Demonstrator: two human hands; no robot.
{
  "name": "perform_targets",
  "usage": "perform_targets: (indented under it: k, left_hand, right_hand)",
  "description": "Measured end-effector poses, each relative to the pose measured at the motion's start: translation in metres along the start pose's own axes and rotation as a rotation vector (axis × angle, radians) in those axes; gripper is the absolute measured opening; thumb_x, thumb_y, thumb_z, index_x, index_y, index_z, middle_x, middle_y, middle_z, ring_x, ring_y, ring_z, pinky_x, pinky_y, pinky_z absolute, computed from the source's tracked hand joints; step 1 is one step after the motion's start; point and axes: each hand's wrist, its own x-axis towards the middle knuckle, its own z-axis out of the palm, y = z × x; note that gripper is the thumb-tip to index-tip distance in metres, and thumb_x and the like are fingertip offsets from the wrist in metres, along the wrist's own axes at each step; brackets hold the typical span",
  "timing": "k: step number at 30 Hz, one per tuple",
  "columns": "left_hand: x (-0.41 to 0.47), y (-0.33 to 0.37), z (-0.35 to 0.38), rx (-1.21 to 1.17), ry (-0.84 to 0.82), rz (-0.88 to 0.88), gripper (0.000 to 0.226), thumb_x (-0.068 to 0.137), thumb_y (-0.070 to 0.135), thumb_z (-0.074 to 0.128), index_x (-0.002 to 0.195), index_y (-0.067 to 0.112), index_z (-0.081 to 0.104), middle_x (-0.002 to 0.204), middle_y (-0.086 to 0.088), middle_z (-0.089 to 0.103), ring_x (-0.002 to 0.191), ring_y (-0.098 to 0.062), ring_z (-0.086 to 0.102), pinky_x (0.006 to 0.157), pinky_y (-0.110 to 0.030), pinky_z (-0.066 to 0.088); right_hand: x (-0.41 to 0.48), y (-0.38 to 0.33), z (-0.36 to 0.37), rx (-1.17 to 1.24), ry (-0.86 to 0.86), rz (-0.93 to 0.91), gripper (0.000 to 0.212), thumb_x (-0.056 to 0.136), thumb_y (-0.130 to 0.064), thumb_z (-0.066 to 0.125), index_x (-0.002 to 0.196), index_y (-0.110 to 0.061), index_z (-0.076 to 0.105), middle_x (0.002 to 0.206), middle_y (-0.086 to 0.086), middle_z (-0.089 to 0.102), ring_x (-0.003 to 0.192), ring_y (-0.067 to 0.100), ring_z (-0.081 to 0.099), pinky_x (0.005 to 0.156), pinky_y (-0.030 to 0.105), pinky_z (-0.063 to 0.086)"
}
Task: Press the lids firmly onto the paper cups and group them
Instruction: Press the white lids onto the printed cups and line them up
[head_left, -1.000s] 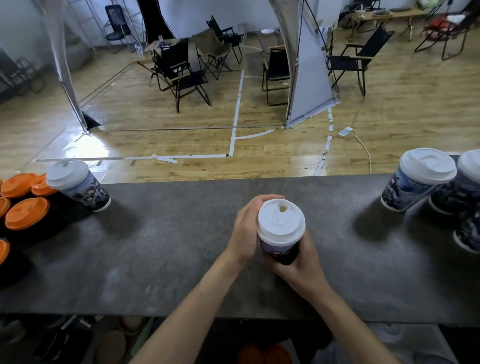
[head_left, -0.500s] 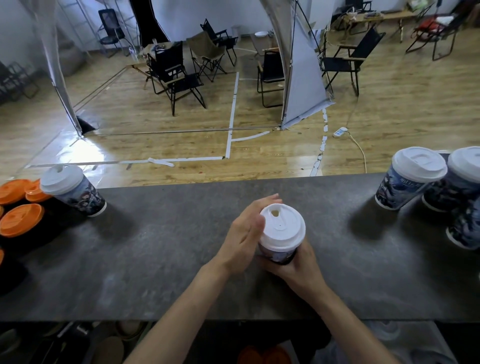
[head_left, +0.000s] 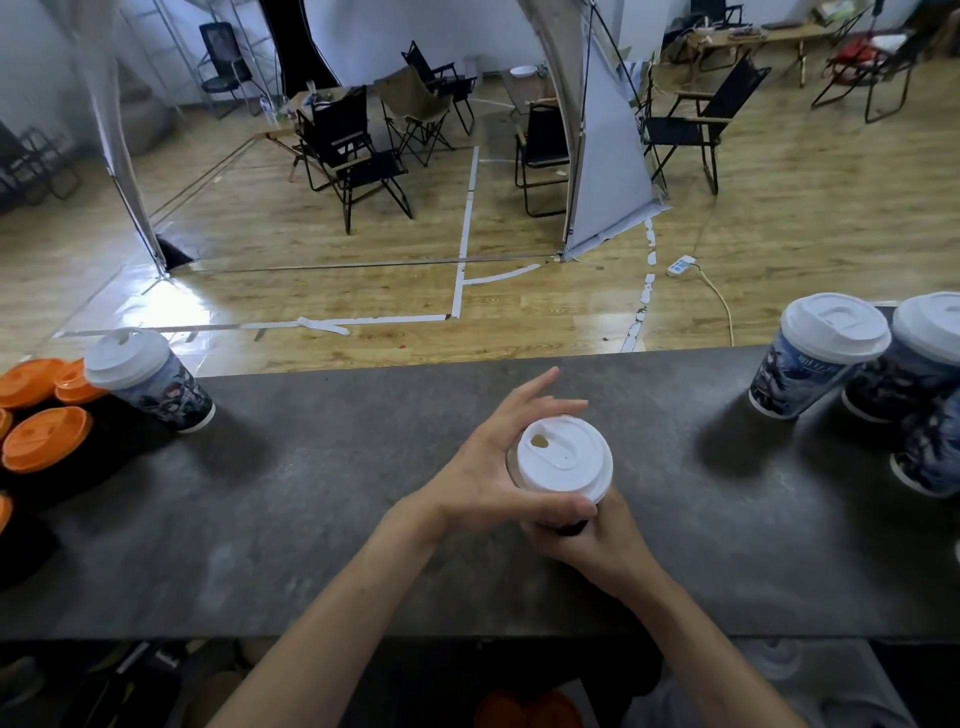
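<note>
A dark printed paper cup with a white lid (head_left: 565, 461) stands at the middle of the grey counter (head_left: 322, 509). My right hand (head_left: 597, 545) wraps the cup's body from below and the near side. My left hand (head_left: 493, 467) lies against the lid's left rim, thumb across the front under the rim, fingers spread past the far side. A group of lidded cups (head_left: 815, 353) stands at the right end. One more lidded cup (head_left: 148, 379) stands at the left.
Several orange lids (head_left: 47, 439) lie on a dark surface at the far left. The counter's far edge drops to a wooden floor with folding chairs (head_left: 358, 156) and a white reflector panel (head_left: 608, 171). Dark clutter shows under the near edge.
My left hand has loosened from around the lid; its fingers now spread open along the left rim. The cup has turned slightly, its sip hole moving left.
</note>
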Motion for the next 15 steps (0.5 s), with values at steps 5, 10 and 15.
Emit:
perform_targets:
  k: [5, 10, 15]
  left_hand:
    - [-0.003, -0.003, 0.01, -0.063, 0.134, -0.03, 0.07, 0.071, 0.022, 0.093, 0.131, 0.038, 0.061, 0.158, 0.024, 0.035, 0.144, 0.003, 0.036, 0.119, -0.041, 0.036]
    - [-0.001, -0.002, 0.007, -0.091, 0.087, -0.068, 0.068, 0.073, 0.025, 0.093, 0.13, 0.045, 0.061, 0.157, 0.031, 0.032, 0.142, 0.006, 0.037, 0.116, -0.033, 0.037]
    - [0.0, -0.007, 0.012, -0.097, 0.144, -0.017, 0.063, 0.071, 0.017, 0.093, 0.126, 0.034, 0.065, 0.151, 0.023, 0.046, 0.139, -0.001, 0.046, 0.113, -0.03, 0.04]
  right_hand:
    - [0.0, 0.003, 0.002, 0.053, 0.067, 0.029, 0.087, 0.066, -0.01, 0.096, 0.139, -0.014, 0.049, 0.134, -0.001, 0.065, 0.126, 0.019, 0.062, 0.102, 0.041, 0.053]
    - [-0.002, 0.006, -0.002, 0.069, 0.008, 0.047, 0.078, 0.072, 0.006, 0.086, 0.141, -0.013, 0.053, 0.131, -0.002, 0.069, 0.124, 0.016, 0.064, 0.104, 0.039, 0.053]
    - [0.001, 0.003, 0.0, 0.107, -0.038, 0.044, 0.081, 0.076, -0.001, 0.088, 0.146, -0.012, 0.047, 0.137, 0.0, 0.064, 0.129, 0.016, 0.061, 0.105, 0.033, 0.052]
